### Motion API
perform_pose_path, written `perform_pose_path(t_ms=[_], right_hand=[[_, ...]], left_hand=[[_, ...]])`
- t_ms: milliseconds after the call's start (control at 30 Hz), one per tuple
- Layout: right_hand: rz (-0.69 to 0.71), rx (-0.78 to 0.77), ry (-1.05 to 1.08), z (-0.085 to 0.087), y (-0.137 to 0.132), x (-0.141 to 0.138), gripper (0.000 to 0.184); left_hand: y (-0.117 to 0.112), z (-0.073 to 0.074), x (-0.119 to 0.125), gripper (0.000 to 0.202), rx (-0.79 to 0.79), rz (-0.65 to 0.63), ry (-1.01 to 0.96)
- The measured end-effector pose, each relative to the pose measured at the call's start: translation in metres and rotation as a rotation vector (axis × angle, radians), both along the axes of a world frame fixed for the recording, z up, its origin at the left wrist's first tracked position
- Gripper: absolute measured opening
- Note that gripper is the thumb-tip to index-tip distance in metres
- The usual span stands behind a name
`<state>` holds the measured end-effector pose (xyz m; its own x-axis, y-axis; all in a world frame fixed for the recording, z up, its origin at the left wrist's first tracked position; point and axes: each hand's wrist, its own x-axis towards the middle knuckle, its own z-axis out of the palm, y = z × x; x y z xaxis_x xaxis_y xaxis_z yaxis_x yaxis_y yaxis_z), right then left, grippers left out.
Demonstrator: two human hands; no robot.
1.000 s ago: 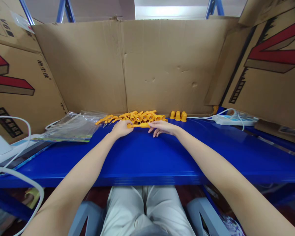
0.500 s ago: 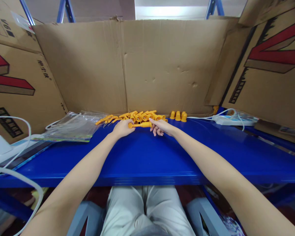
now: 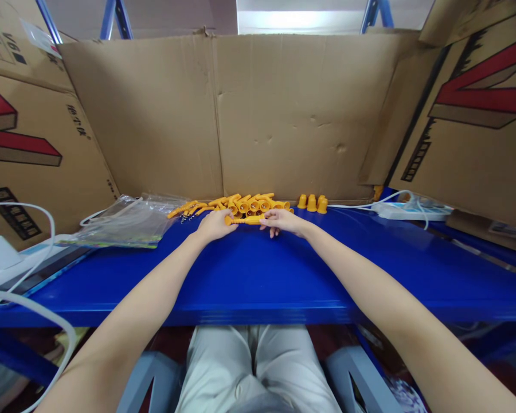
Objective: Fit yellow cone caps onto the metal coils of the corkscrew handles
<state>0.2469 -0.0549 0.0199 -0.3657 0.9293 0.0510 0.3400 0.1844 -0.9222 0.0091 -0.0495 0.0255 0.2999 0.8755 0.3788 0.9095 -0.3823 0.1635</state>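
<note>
A slim yellow plastic piece [image 3: 251, 219] with a narrow ridged neck lies level between my two hands, just above the table. My left hand [image 3: 216, 225] is closed on its flared left end. The fingertips of my right hand [image 3: 280, 220] pinch its right end, the lower fingers loosely curled. Directly behind is a heap of yellow cup-like plastic pieces [image 3: 253, 203], some with open mouths towards me. Left of it lie yellow sticks [image 3: 190, 207] with thin metal spirals [image 3: 189, 217], partly behind my left hand. Several yellow cups [image 3: 311, 202] stand mouth down on the right.
The blue table [image 3: 258, 269] is backed by a cardboard wall [image 3: 284, 115], with cardboard boxes at both sides. Clear plastic bags [image 3: 124, 223] lie at left. White power strips [image 3: 406, 211] and cables sit at both ends.
My right hand has shifted slightly left along the yellow piece and its fingers have changed their grip. The left hand stays almost in place.
</note>
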Motion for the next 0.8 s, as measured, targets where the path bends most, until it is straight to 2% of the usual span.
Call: perform_pose_path(t_ms=[100, 333, 567, 633, 733, 800], right_hand=[[0.024, 0.006, -0.004, 0.0004, -0.0008, -0.0015, 0.026], [-0.006, -0.091, -0.003, 0.0012, -0.0017, -0.0057, 0.049], [-0.019, -0.138, -0.03, 0.0013, -0.0013, -0.0045, 0.055], [0.001, -0.146, -0.005, 0.0016, -0.0014, -0.0019, 0.049], [0.021, -0.105, 0.061, 0.0019, -0.002, 0.0013, 0.032], [0.014, -0.071, 0.08, 0.0018, -0.0023, 0.0019, 0.032]], left_hand=[[-0.0003, 0.0001, 0.0001, 0.029, 0.001, -0.002, 0.007], [-0.0031, 0.0018, 0.0022, 0.03, -0.005, -0.004, 0.014], [-0.0023, 0.001, 0.0025, 0.031, -0.009, -0.011, -0.009], [-0.0016, 0.0006, 0.0023, 0.031, -0.006, -0.013, -0.02], [-0.0002, -0.0005, 0.0019, 0.031, -0.002, -0.016, -0.027], [0.0007, -0.0014, 0.0017, 0.031, -0.005, -0.017, -0.025]])
